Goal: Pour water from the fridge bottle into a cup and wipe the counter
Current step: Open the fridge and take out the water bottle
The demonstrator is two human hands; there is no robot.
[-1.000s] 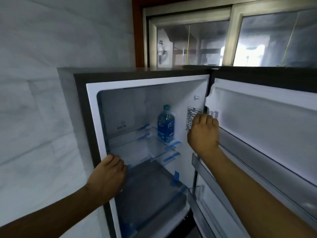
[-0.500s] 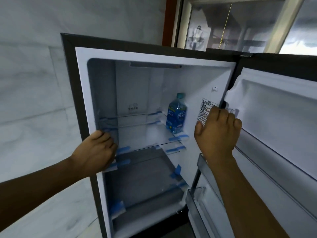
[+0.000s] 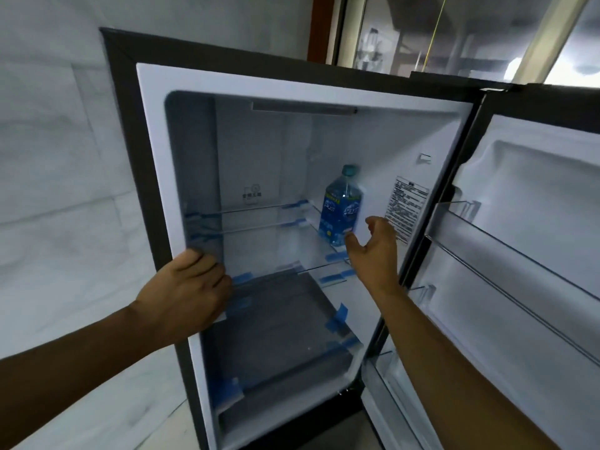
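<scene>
A blue-labelled water bottle point(image 3: 341, 211) with a teal cap stands upright on the glass shelf at the back right of the open fridge point(image 3: 149, 131). My right hand point(image 3: 373, 251) is inside the fridge just right of and below the bottle, fingers spread, thumb close to the label, holding nothing. My left hand point(image 3: 188, 293) rests on the fridge's left front frame, fingers curled over its inner edge. No cup or cloth is in view.
The fridge door point(image 3: 526, 248) stands open to the right with empty door racks. Glass shelves taped with blue strips point(image 3: 337, 316) span the inside. A marble wall point(image 3: 58, 157) is on the left, a window point(image 3: 454, 34) behind the fridge.
My right hand has left the door edge and reached into the fridge toward the bottle, fingers opening. The view has moved closer and tilted. My left hand stays on the left frame.
</scene>
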